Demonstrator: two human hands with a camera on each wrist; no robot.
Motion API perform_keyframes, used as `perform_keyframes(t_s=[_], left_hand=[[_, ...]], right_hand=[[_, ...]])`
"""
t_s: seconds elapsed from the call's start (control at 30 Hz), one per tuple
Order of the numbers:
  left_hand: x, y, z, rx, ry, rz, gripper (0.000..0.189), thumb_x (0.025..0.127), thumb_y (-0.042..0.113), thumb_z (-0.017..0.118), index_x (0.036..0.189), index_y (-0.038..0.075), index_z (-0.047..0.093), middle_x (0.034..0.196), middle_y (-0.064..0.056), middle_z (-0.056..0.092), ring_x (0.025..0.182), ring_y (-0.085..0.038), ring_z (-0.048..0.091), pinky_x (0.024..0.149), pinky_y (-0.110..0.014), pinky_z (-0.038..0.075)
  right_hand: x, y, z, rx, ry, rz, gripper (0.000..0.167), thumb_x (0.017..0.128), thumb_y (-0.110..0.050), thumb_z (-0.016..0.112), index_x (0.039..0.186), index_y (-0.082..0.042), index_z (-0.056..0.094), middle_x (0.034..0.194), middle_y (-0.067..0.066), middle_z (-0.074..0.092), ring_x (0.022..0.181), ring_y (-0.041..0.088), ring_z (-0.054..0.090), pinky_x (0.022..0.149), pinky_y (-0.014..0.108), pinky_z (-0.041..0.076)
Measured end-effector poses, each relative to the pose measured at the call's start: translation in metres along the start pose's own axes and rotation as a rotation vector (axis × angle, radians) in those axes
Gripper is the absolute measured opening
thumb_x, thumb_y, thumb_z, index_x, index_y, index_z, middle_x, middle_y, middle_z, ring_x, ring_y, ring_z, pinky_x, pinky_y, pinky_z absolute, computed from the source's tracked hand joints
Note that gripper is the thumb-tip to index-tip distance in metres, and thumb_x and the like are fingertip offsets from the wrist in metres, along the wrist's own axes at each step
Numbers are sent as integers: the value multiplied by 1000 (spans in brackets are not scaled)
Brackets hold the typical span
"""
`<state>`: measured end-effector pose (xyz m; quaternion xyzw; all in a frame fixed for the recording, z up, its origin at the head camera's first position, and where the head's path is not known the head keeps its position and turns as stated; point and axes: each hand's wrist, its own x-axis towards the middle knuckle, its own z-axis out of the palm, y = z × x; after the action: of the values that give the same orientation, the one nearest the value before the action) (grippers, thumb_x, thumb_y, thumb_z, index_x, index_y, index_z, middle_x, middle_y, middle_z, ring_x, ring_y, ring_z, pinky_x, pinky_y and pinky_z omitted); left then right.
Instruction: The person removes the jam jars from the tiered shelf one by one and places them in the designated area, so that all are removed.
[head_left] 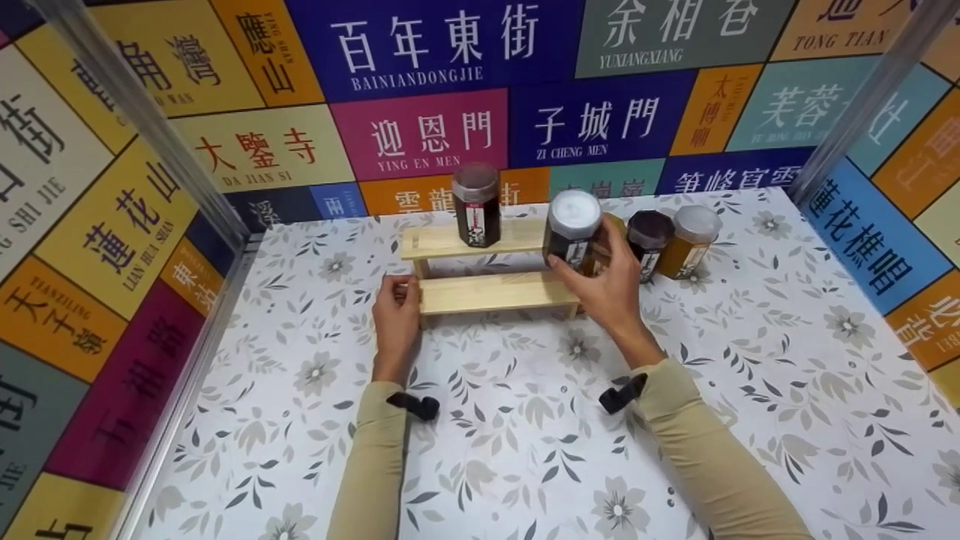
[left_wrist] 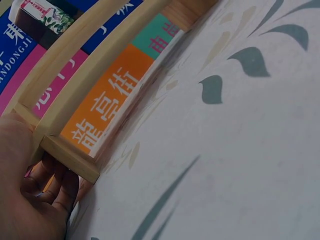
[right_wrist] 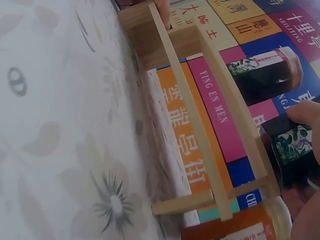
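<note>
A two-step wooden rack (head_left: 487, 294) stands on the patterned tabletop. My left hand (head_left: 396, 322) grips its left end, and in the left wrist view curled fingers (left_wrist: 42, 192) lie by the rack's end leg (left_wrist: 70, 157). My right hand (head_left: 609, 292) holds a dark jar (head_left: 574, 217) with a whitish lid at the right end of the upper step. Whether this jar touches the step I cannot tell. In the right wrist view the held jar (right_wrist: 290, 145) shows a floral label. Another dark jar (head_left: 478, 206) stands upright on the upper step, left of it.
Right of the rack stand a dark-lidded jar (head_left: 649, 240) and an amber jar (head_left: 690, 241) with a pale lid. Part of another amber jar (right_wrist: 240, 230) shows behind the right hand. Panels with street names (head_left: 420, 135) rise behind the table.
</note>
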<state>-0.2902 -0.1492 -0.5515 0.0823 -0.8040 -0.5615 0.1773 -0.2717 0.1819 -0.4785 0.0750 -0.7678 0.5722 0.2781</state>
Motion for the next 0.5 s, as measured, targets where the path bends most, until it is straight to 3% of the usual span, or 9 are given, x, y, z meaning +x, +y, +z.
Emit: perform_keyframes(t_s=[0.1,0.23,0.37,0.5], left_hand=[[0,0,0,-5,-9,2,23,111,28,62,119,8,69,104,-11,71,92,-21,66,76,-30,54],[0,1,1,-17,-15,13,23,111,28,62,119,7,69,105,-12,72,91,-22,67,75,-30,54],[0,0,2,-20,-5,18,22,110,27,63,117,7,69,101,-11,71,89,-21,65,74,-30,53],[0,-1,0,-14,4,15,22,110,27,63,116,8,69,100,-11,70,89,-21,65,76,-31,52]], right_hand=[[-7,-6,-11,6,19,2,89,79,-8,97,156,-6,53,148,17,63,129,32,67,107,50,59],[-13,-17,-32,-11,8,5,87,79,-7,96,154,-6,53,147,16,63,132,31,65,108,35,58],[-16,-9,-52,-18,-9,26,86,80,-6,96,154,-10,52,146,14,62,132,30,63,104,25,58],[-17,17,-70,-28,-34,107,87,81,-8,95,154,-8,49,147,13,60,132,27,61,107,42,59]])
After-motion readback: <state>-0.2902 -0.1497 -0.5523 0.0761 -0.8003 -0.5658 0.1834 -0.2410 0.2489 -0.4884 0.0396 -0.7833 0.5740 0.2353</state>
